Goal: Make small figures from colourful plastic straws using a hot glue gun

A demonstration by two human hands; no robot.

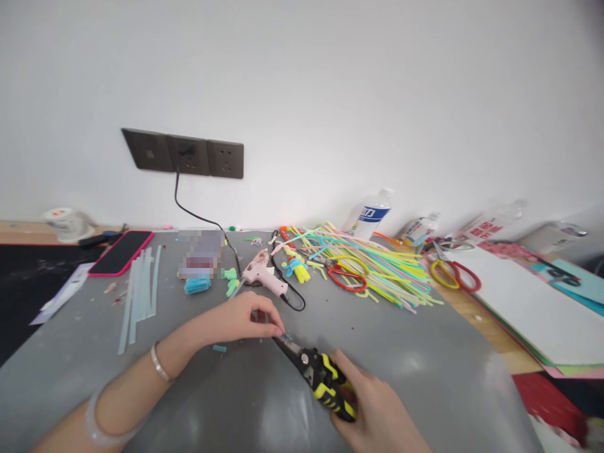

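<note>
My right hand [377, 402] grips the yellow-and-black handles of a pair of cutting pliers [314, 371], whose dark jaws point up-left. My left hand [245, 318] rests on the grey mat [189, 390] with its fingertips pinched together right at the plier jaws; what they hold is too small to make out. A small blue cut piece [219, 348] lies on the mat just below the left hand. A bracelet and a bangle sit on my left wrist.
A pink glue gun [265, 272] with its black cord lies behind my hands. Coloured straws [377, 267] and red scissors [346, 277] are piled right of it. Clear glue sticks [139, 292] and a pink-cased phone [120, 251] lie left. Bottles stand by the wall; paper sheets [533, 308] lie right.
</note>
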